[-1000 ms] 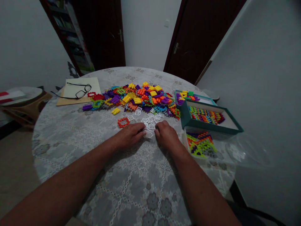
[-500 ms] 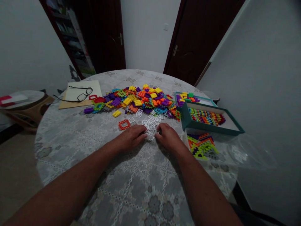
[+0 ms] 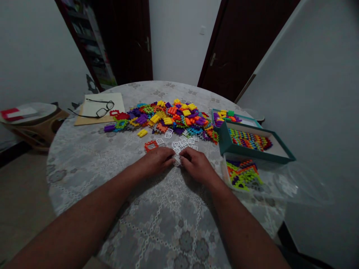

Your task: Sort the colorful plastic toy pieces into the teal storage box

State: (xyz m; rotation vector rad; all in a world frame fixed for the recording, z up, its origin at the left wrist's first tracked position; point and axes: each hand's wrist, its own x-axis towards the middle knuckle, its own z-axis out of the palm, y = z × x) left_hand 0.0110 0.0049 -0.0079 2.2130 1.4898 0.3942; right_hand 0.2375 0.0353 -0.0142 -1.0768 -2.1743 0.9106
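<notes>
My left hand (image 3: 159,160) and my right hand (image 3: 195,163) meet near the middle of the table, fingertips pinched on a small white lattice piece (image 3: 177,160) between them. Its exact shape is partly covered by my fingers. Just beyond my fingertips lies a loose cluster of white grid-like pieces (image 3: 183,142). An orange-red toothed square frame (image 3: 151,145) rests past my left hand, with one white window-like piece (image 3: 159,141) beside it. Farther back spreads a heap of colourful plastic building pieces (image 3: 171,117).
At right stand a teal box (image 3: 258,155) holding rows of multicoloured pieces, a second teal-edged tray (image 3: 249,121) behind it, and a clear plastic container (image 3: 228,179) with toothed strips. Black glasses (image 3: 102,111) lie on paper (image 3: 119,101) at back left. A patterned cloth (image 3: 168,228) covers the round table.
My right hand has moved closer to my left, narrowing the gap around the white piece. The whole view has shifted slightly, so the table's contents sit a little farther right.
</notes>
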